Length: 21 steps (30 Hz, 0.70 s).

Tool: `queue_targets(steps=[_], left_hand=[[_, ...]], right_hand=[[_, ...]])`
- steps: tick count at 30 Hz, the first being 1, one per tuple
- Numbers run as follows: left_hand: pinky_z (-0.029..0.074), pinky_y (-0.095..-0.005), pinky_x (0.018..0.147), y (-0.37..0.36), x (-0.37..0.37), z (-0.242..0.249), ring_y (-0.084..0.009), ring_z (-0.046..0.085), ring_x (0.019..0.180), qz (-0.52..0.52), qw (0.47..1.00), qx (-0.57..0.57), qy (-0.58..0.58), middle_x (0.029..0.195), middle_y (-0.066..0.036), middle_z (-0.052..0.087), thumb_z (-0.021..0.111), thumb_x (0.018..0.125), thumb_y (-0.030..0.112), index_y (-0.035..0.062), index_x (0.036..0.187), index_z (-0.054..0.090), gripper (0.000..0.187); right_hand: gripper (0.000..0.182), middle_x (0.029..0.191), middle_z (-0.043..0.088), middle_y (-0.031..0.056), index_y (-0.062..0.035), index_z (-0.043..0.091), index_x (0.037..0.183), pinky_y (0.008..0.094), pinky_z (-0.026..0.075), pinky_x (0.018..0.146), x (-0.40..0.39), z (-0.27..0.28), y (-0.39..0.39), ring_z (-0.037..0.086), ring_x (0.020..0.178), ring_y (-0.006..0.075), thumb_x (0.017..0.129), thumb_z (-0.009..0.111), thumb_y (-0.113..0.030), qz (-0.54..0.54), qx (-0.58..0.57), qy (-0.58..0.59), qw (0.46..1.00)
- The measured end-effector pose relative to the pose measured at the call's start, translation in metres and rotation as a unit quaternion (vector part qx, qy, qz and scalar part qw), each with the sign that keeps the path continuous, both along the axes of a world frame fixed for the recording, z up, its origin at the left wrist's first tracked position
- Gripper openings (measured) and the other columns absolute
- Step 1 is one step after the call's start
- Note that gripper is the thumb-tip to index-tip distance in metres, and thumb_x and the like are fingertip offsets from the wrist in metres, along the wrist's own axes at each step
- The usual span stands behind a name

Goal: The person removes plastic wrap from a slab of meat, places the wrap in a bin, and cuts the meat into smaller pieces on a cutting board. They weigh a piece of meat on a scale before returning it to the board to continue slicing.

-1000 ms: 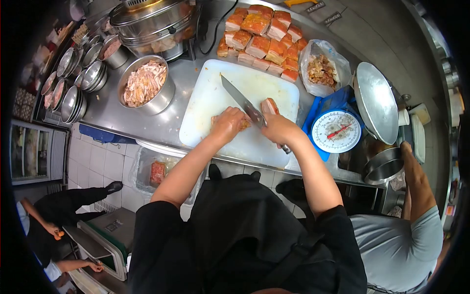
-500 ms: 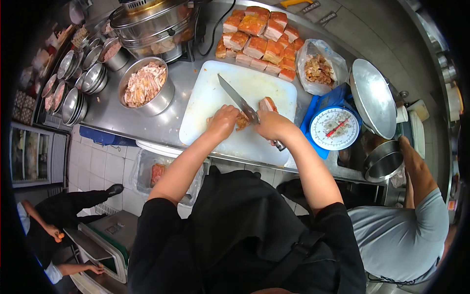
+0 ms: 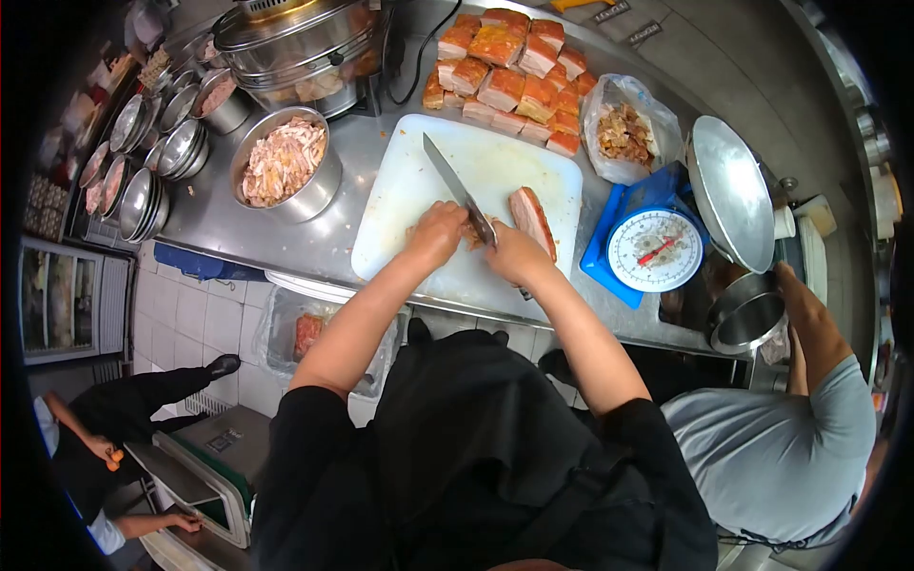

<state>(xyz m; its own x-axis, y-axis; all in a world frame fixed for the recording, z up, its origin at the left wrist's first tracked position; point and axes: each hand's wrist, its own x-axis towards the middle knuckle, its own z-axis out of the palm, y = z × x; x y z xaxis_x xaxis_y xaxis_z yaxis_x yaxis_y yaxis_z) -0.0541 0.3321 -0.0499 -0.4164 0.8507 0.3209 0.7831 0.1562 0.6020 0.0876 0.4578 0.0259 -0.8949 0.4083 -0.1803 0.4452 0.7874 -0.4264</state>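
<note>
On the white cutting board point(image 3: 400, 171), my right hand point(image 3: 517, 255) is closed round the handle of a large kitchen knife point(image 3: 447, 173), its blade slanting up and left. Right beside the blade, my left hand point(image 3: 438, 233) has its fingers curled down over meat on the board. Small browned meat bits point(image 3: 473, 240) show between the hand and the knife; the rest under the fingers is hidden. A thick piece of roast pork point(image 3: 533, 221) with browned skin lies just to the right of my right hand.
Stacked roast pork blocks point(image 3: 500, 88) and a bag of meat scraps point(image 3: 624, 135) lie behind the board. A steel pot of sliced meat point(image 3: 286, 162) stands left, a blue scale point(image 3: 655, 249) right. A person in grey point(image 3: 771, 457) holds a steel pot point(image 3: 747, 314).
My right hand and the knife handle have shifted left, closer to my left hand. More of the thick pork piece now shows on the right. My left hand has hardly moved.
</note>
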Motion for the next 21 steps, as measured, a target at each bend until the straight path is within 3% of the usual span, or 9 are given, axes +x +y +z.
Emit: queue_targets(steps=[2, 4, 7, 10, 12, 14, 16, 18, 21], left_hand=[[0.050, -0.0461, 0.085, -0.002, -0.002, -0.001, -0.0373, 0.058, 0.097, -0.014, 1.000, -0.009, -0.004, 0.097, -0.014, 0.063, 0.066, 0.087, 0.002, 0.0032, 0.096, 0.065, 0.009], [0.050, -0.0462, 0.085, 0.000, -0.006, 0.003, -0.0374, 0.058, 0.097, -0.024, 1.000, -0.014, -0.004, 0.097, -0.014, 0.062, 0.065, 0.087, 0.002, 0.0029, 0.095, 0.065, 0.009], [0.049, -0.0463, 0.085, -0.001, -0.005, 0.002, -0.0376, 0.058, 0.097, -0.010, 0.999, -0.030, -0.004, 0.096, -0.015, 0.062, 0.064, 0.088, 0.002, 0.0024, 0.095, 0.064, 0.007], [0.049, -0.0465, 0.085, 0.003, -0.005, 0.001, -0.0378, 0.057, 0.097, -0.008, 1.000, -0.028, 0.011, 0.096, -0.015, 0.062, 0.064, 0.088, 0.002, 0.0022, 0.095, 0.064, 0.007], [0.050, -0.0472, 0.084, 0.001, -0.005, -0.003, -0.0384, 0.058, 0.096, -0.013, 0.998, -0.041, 0.035, 0.095, -0.015, 0.062, 0.064, 0.088, 0.002, 0.0024, 0.094, 0.064, 0.007], [0.050, -0.0475, 0.084, 0.002, -0.006, -0.002, -0.0387, 0.058, 0.095, -0.013, 0.999, -0.025, 0.035, 0.095, -0.016, 0.062, 0.064, 0.087, 0.002, 0.0026, 0.094, 0.064, 0.007], [0.050, -0.0479, 0.083, 0.000, -0.004, -0.004, -0.0391, 0.058, 0.095, -0.011, 0.999, -0.014, 0.027, 0.095, -0.016, 0.062, 0.064, 0.087, 0.002, 0.0029, 0.094, 0.064, 0.007], [0.050, -0.0474, 0.083, 0.002, -0.003, -0.001, -0.0392, 0.060, 0.095, 0.002, 0.999, -0.036, 0.028, 0.095, -0.017, 0.065, 0.064, 0.088, 0.003, 0.0023, 0.094, 0.066, 0.007], [0.052, -0.0455, 0.083, 0.000, -0.021, 0.009, -0.0387, 0.064, 0.093, -0.061, 0.996, -0.063, -0.013, 0.095, -0.017, 0.068, 0.065, 0.089, 0.004, 0.0013, 0.098, 0.070, 0.011]], right_hand=[[0.038, 0.092, 0.072, 0.0267, 0.0045, 0.058, 0.124, 0.0459, 0.058, 0.064, -0.012, 0.041, 0.008, 0.071, 0.062, 0.0365, 0.093, 0.054, -0.016, -0.013, -0.152, -0.150, 0.977], [0.032, 0.071, 0.066, 0.0187, 0.0024, 0.056, 0.118, 0.0423, 0.055, 0.051, -0.012, 0.056, 0.014, 0.065, 0.049, 0.0293, 0.091, 0.057, -0.015, -0.013, -0.158, -0.137, 0.978], [0.044, 0.099, 0.072, 0.0276, 0.0053, 0.057, 0.128, 0.0474, 0.057, 0.081, 0.000, 0.054, -0.003, 0.072, 0.085, 0.0399, 0.090, 0.055, -0.017, -0.016, -0.107, -0.160, 0.981], [0.044, 0.102, 0.071, 0.0283, 0.0037, 0.057, 0.128, 0.0478, 0.055, 0.087, -0.004, 0.016, -0.004, 0.071, 0.096, 0.0417, 0.090, 0.054, -0.017, -0.045, -0.118, -0.098, 0.987], [0.042, 0.102, 0.071, 0.0286, 0.0012, 0.059, 0.127, 0.0478, 0.055, 0.084, -0.004, 0.022, 0.006, 0.071, 0.093, 0.0416, 0.090, 0.054, -0.016, -0.037, -0.132, -0.094, 0.986], [0.038, 0.070, 0.068, 0.0190, 0.0004, 0.056, 0.127, 0.0419, 0.052, 0.047, -0.006, 0.056, 0.012, 0.064, 0.048, 0.0283, 0.093, 0.055, -0.016, -0.023, -0.216, -0.145, 0.965], [0.036, 0.068, 0.067, 0.0182, 0.0010, 0.056, 0.125, 0.0412, 0.053, 0.049, -0.002, 0.044, 0.000, 0.064, 0.047, 0.0276, 0.093, 0.054, -0.016, -0.024, -0.225, -0.138, 0.964], [0.035, 0.082, 0.071, 0.0221, -0.0021, 0.061, 0.123, 0.0454, 0.057, 0.071, -0.002, 0.007, -0.013, 0.071, 0.064, 0.0336, 0.091, 0.053, -0.014, -0.063, -0.083, -0.095, 0.990], [0.033, 0.078, 0.070, 0.0198, -0.0030, 0.061, 0.121, 0.0447, 0.057, 0.067, 0.005, 0.017, -0.005, 0.069, 0.060, 0.0317, 0.092, 0.054, -0.017, -0.062, -0.141, -0.083, 0.985]])
